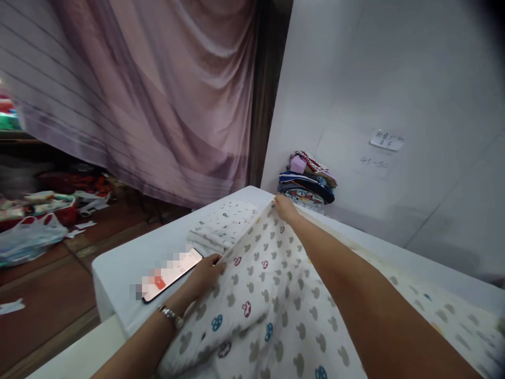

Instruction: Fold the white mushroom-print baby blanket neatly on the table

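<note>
A white cloth printed with grey, red and blue mouse heads [268,300] lies spread over a white table [126,268]. My left hand [205,271], a watch on its wrist, pinches the cloth's near left edge. My right hand [284,207] reaches far across and grips the cloth's far corner. A folded cloth with a small print [223,223] lies flat just beyond my left hand. A phone [171,273] with its screen lit rests on the table to the left of that hand.
A stack of folded colourful clothes [310,181] sits at the table's far end against a white wall with a paper note [386,139]. A pink curtain [165,95] hangs behind. Plastic bags and clutter [35,221] lie on the wooden floor at left.
</note>
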`<act>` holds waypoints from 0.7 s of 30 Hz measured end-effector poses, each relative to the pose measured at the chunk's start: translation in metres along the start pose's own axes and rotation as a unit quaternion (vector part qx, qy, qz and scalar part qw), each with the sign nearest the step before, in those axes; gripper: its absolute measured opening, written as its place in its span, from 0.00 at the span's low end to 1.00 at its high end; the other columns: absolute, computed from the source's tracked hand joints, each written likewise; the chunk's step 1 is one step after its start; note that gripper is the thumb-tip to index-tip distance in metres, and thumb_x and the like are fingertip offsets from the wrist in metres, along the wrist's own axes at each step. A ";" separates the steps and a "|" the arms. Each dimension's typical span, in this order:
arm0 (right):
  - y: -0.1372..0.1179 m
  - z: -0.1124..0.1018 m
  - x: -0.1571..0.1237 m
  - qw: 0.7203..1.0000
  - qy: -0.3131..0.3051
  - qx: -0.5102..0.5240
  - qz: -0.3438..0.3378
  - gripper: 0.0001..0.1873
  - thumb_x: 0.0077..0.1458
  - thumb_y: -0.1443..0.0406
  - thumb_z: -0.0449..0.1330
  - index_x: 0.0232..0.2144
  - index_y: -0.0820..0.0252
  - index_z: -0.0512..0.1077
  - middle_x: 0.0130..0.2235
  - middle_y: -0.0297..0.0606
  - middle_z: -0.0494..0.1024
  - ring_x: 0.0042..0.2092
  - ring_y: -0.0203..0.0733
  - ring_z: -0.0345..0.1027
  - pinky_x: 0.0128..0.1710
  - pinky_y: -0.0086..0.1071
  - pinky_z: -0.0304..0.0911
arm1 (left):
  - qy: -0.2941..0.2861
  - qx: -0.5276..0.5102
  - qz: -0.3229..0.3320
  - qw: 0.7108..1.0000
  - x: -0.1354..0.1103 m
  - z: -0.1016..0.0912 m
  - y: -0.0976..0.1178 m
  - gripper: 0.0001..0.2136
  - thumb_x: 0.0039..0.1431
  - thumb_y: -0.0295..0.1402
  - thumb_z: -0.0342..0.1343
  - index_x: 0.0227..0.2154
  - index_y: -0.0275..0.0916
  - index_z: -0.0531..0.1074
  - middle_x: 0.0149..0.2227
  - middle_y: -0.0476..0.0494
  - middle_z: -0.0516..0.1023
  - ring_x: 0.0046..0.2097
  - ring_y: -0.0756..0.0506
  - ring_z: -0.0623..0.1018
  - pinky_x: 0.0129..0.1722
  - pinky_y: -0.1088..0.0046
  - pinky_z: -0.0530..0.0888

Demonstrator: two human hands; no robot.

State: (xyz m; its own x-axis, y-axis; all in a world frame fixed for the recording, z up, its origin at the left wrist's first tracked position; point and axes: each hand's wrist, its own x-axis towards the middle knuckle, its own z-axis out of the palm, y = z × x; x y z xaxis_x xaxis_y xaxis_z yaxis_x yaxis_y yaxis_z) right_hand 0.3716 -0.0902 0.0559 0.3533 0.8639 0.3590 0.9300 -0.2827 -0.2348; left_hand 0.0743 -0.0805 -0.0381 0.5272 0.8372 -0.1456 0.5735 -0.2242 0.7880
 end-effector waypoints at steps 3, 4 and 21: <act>0.004 0.018 0.011 0.999 -0.004 -0.002 0.032 0.10 0.58 0.68 0.48 0.35 0.63 0.70 0.40 0.43 0.74 0.42 0.40 0.66 0.40 0.28 0.55 | -0.024 0.002 0.002 1.000 0.002 0.001 0.002 0.09 0.48 0.37 0.48 0.28 0.39 0.70 0.28 0.49 0.76 0.32 0.46 0.74 0.30 0.75 0.67; 0.006 0.024 0.015 0.999 -0.004 -0.003 0.043 0.11 0.59 0.68 0.48 0.35 0.63 0.70 0.40 0.44 0.74 0.42 0.41 0.66 0.40 0.28 0.55 | -0.045 -0.005 -0.004 0.999 0.002 0.001 0.002 0.09 0.48 0.37 0.49 0.28 0.39 0.70 0.29 0.49 0.76 0.32 0.46 0.75 0.29 0.75 0.67; 0.026 0.106 0.037 0.992 -0.008 0.019 0.124 0.12 0.59 0.68 0.47 0.38 0.64 0.70 0.41 0.46 0.74 0.44 0.42 0.66 0.41 0.28 0.56 | 0.073 0.364 -0.011 0.928 -0.002 -0.006 -0.009 0.12 0.61 0.40 0.38 0.31 0.41 0.63 0.29 0.44 0.75 0.35 0.41 0.76 0.29 0.70 0.63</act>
State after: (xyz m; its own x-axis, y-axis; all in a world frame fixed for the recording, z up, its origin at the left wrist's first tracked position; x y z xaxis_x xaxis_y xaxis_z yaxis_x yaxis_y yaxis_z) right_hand 0.3984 -0.0215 -0.0325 0.5688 0.7761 0.2723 0.8100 -0.4713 -0.3490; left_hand 0.0644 -0.0776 -0.0414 0.4506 0.8922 -0.0314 0.8828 -0.4400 0.1647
